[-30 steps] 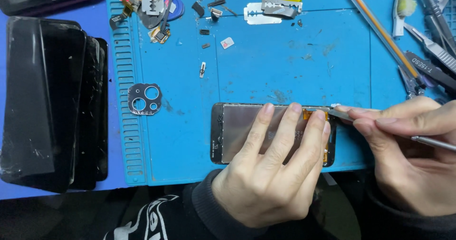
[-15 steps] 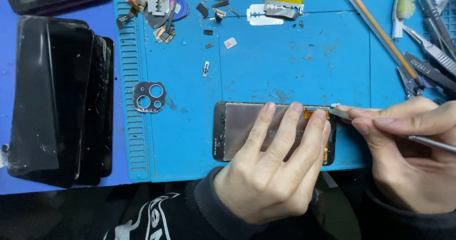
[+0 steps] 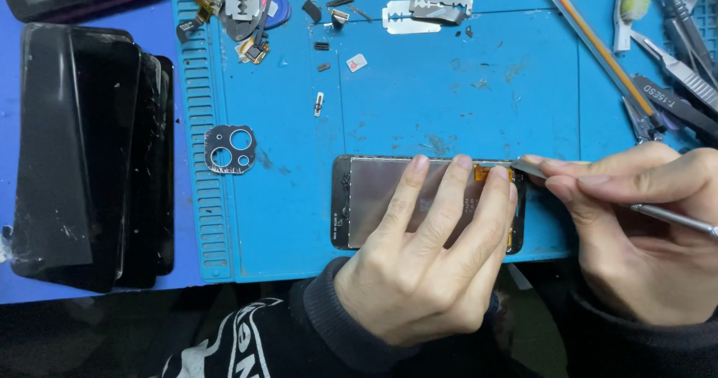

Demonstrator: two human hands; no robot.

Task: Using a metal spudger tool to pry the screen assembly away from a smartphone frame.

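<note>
A phone screen panel (image 3: 374,198) lies back side up near the front edge of a blue work mat (image 3: 449,101). My left hand (image 3: 419,258) presses flat on it, three fingers spread over its grey back. My right hand (image 3: 643,221) grips a thin metal prying tool (image 3: 666,215) like a pen. The tool's flat tip (image 3: 527,167) touches the panel's top right corner, beside an orange flex strip (image 3: 490,172).
A stack of black phone screens (image 3: 82,154) lies at the left. A camera-lens frame (image 3: 230,150) sits on the mat. Razor blades (image 3: 419,11), small parts, a pen (image 3: 598,49) and tweezers (image 3: 673,64) lie along the back and right.
The view has shifted slightly, so everything sits a little further right. Both hands and the tool keep the same pose on the panel.
</note>
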